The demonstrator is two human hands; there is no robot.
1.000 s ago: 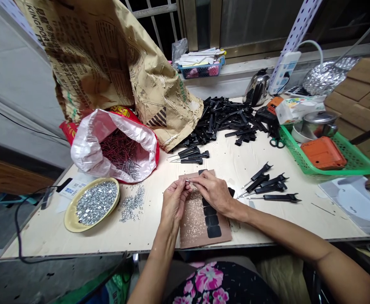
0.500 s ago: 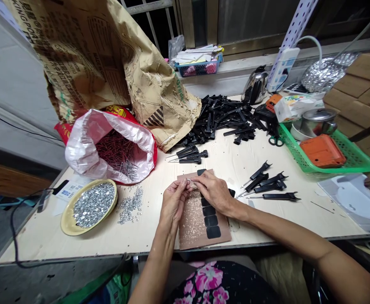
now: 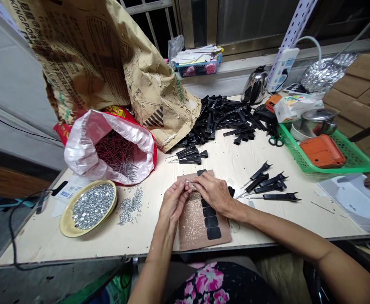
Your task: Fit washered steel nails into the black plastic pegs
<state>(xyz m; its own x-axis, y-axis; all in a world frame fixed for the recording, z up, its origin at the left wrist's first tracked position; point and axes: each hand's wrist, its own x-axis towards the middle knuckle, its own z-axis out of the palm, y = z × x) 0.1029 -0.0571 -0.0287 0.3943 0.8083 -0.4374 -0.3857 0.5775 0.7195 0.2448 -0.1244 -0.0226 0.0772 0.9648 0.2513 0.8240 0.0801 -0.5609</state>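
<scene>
Above a brown board [image 3: 189,232], my left hand [image 3: 174,200] and my right hand [image 3: 216,195] meet fingertip to fingertip. Between them shows a thin silver metal pin [image 3: 188,182], with my left thumb and fingers pinched at one end and my right fingers closed on the other. Any smaller part at my left fingertips is too small to tell. A row of black rounded-square pads [image 3: 213,233] runs up the board, partly hidden under my right hand. Pale flecks cover the board's left side. To the right lie several black-handled pieces [image 3: 276,196] with metal shafts and forked ends.
At left stand a yellow bowl [image 3: 65,230] of silver washers [image 3: 94,207], scattered small metal parts [image 3: 131,207] and an open bag [image 3: 80,156] of long reddish screws. A paper sack [image 3: 159,84] leans behind. Black parts [image 3: 216,114] are heaped at the back; a green basket [image 3: 330,169] sits right.
My hands stay almost in place, with only a slight shift of the fingers. The metal pin shows a little more to the left and lower.
</scene>
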